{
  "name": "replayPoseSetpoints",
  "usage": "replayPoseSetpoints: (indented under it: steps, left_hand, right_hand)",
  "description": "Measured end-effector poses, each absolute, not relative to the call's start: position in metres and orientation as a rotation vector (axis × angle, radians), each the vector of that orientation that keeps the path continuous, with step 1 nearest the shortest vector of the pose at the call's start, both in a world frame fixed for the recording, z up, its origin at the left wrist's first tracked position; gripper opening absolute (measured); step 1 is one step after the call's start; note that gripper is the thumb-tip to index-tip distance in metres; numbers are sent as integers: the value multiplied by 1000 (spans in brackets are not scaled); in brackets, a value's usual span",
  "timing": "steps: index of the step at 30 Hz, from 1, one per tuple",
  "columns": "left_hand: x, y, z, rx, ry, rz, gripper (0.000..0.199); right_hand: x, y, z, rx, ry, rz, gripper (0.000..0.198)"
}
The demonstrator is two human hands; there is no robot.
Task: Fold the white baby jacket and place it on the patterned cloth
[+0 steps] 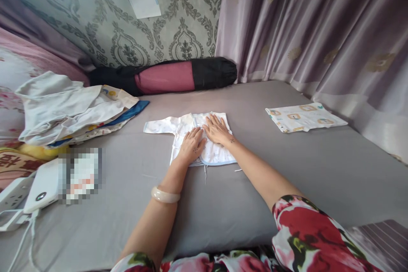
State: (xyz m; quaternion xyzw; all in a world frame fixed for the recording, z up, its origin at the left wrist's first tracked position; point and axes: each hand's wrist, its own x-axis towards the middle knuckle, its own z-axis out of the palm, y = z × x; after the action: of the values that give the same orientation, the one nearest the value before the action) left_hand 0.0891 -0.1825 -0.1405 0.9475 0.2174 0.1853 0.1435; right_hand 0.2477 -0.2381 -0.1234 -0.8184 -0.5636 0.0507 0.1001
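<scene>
A small white baby shirt [184, 126] with pale blue trim lies spread on the grey bed sheet [255, 195]. One sleeve stretches out to the left; on the right no sleeve shows. Thin ties hang from its lower edge. My left hand [192, 146] rests flat on the front of the shirt, fingers extended. Higher up and to the right, my right hand [217, 129] lies flat on the cloth with its fingers spread. The two hands are close together, and both cover part of the shirt's middle.
A pile of cloths [70, 106] sits at the left. Nearer me are a white power bank [46, 185] with cables and a power strip [14, 195]. A folded printed cloth [306, 117] lies at the right. A long black and pink roll bag [165, 77] rests against the wall.
</scene>
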Motion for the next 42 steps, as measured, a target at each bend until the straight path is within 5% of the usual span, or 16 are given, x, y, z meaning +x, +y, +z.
replayPoseSetpoints:
  steps: [20, 42]
  left_hand:
    - [87, -183, -138, 2697, 671, 481, 44]
    - [86, -170, -157, 2646, 963, 835, 28]
  right_hand:
    - [281, -256, -126, -2534, -1594, 103, 70]
    - [273, -240, -110, -2640, -1479, 174, 72]
